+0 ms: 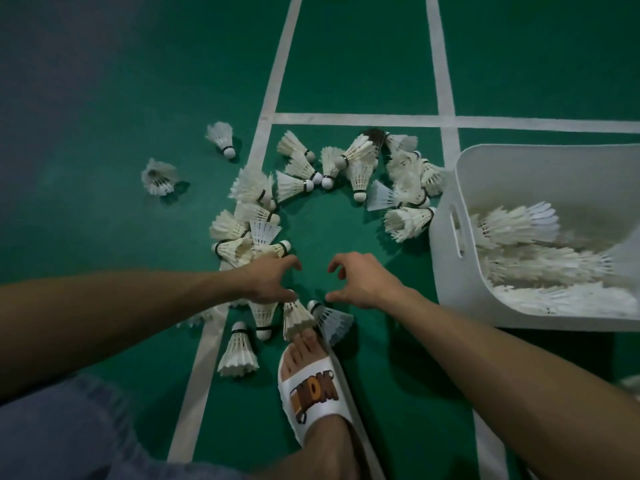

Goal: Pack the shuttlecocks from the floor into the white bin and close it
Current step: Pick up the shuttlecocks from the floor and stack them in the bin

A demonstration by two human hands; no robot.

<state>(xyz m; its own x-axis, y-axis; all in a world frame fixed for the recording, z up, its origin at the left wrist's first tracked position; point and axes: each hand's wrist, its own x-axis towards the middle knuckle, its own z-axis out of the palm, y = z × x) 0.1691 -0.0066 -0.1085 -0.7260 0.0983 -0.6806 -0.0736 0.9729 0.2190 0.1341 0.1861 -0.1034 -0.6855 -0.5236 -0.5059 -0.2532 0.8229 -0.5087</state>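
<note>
Several white feather shuttlecocks [360, 168] lie in a rough ring on the green court floor. The white bin [485, 306] stands at the right with its top uncovered, and stacked shuttlecocks [519, 226] lie inside it. My left hand [268, 282] hovers low over the bare floor inside the ring, fingers loosely curved, holding nothing. A shuttlecock [263, 315] lies just under its heel. My right hand [360, 282] faces it a short gap away, fingers also curved and empty. No lid is in view.
My foot in a white slide sandal [315, 389] rests on the floor just below the hands, with shuttlecocks [334, 320] touching its toes. White court lines [356, 118] cross the floor. Two stray shuttlecocks [159, 176] lie apart at the left.
</note>
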